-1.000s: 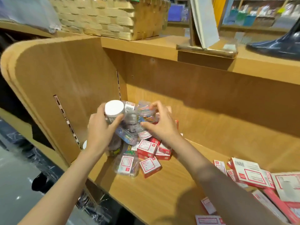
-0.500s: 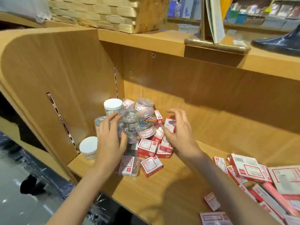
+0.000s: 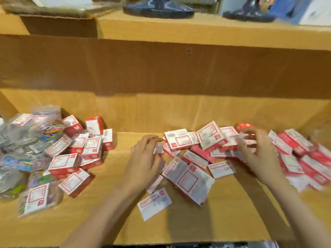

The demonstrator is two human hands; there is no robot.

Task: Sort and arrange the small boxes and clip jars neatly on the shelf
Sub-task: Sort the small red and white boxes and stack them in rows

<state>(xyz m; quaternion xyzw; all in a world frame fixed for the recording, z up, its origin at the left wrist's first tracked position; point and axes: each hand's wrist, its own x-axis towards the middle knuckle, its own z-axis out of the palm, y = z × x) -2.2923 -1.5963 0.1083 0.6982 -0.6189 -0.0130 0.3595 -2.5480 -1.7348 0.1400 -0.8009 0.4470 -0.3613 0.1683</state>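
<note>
clip jars cut off left, blurred, boxes smeared right

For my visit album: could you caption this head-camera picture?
Both hands, left and right, reach into a heap of red-and-white boxes on a wooden shelf.

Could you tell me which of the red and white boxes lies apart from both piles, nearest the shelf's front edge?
The flat box lying label-up below the left hand; the others crowd the two heaps.

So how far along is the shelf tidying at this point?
Early. Nothing looks arranged: clip jars and small boxes lie jumbled at the left. The left hand and right hand are both in the heap of red and white boxes. All the sorting and lining up on the shelf remains.
</note>
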